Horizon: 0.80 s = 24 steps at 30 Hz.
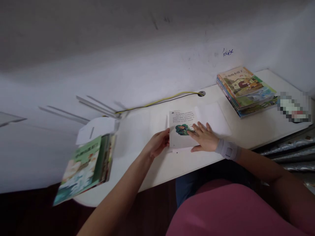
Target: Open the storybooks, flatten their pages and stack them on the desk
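An open book (pixel 180 139) lies on the white table, its visible page showing lines of print and a green picture. Across the right part of that page my right hand (pixel 204 137) rests flat with its fingers spread, and a grey band circles the wrist. At the book's left edge my left hand (pixel 160 141) has its fingers curled, the thumb on the page edge. A blank white sheet (pixel 213 118) extends to the right of the printed page, partly under my right hand.
A stack of picture books (pixel 242 83) stands at the back right, beside a blurred-out object (pixel 294 108). More picture books (pixel 83 167) lean over the table's left end, near a white rounded piece (pixel 94 128). A yellow cable (pixel 159 100) runs along the wall into a hole (pixel 201 94).
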Each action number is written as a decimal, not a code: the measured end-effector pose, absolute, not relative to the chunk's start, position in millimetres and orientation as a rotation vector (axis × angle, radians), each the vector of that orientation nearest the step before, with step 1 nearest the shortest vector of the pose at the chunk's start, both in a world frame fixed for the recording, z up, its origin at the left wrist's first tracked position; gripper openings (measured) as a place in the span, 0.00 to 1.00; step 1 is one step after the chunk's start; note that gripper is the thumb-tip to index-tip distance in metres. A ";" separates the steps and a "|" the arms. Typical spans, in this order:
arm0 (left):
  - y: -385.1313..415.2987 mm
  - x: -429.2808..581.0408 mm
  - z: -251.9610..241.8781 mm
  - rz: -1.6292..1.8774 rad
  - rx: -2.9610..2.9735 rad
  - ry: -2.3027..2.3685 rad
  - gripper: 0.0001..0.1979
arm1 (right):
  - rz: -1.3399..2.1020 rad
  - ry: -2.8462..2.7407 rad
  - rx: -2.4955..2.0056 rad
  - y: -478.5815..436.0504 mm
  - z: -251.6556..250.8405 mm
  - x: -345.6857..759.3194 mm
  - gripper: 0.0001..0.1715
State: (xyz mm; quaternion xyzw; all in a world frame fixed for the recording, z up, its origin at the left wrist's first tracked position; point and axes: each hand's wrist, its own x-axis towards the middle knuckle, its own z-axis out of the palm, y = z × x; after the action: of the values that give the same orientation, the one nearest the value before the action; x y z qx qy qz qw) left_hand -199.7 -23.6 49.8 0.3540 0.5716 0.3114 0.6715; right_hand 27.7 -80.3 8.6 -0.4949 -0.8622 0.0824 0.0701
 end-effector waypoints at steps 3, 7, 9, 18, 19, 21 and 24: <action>-23.0 -205.1 47.5 0.712 0.825 1.299 0.15 | 0.292 -2.589 -1.499 -80.0 13.0 28.2 0.52; -27.8 -204.1 44.0 0.830 0.864 1.305 0.17 | 0.251 -2.590 -1.493 -80.8 16.7 28.5 0.48; -31.4 -199.6 41.8 0.876 0.872 1.271 0.16 | 0.196 -2.601 -1.467 -82.1 16.9 28.4 0.45; -45.6 -184.7 35.7 1.014 0.718 1.176 0.16 | 0.169 -2.591 -1.416 -85.7 16.5 29.7 0.45; -47.2 -183.0 34.4 0.995 0.738 1.157 0.19 | 0.172 -2.580 -1.424 -86.1 17.4 28.8 0.47; -50.1 -180.1 31.9 0.959 0.840 1.139 0.28 | 0.143 -2.559 -1.446 -87.7 19.2 25.9 0.49; -54.1 -179.5 30.4 0.950 1.184 1.306 0.46 | 0.052 -2.541 -1.488 -91.4 20.1 19.4 0.41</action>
State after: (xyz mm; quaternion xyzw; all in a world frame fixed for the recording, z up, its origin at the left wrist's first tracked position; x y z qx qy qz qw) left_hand -179.5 -54.1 30.4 0.4977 0.5494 0.3996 0.5392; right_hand 19.4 -91.4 20.1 -0.5029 -0.8586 0.0175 0.0980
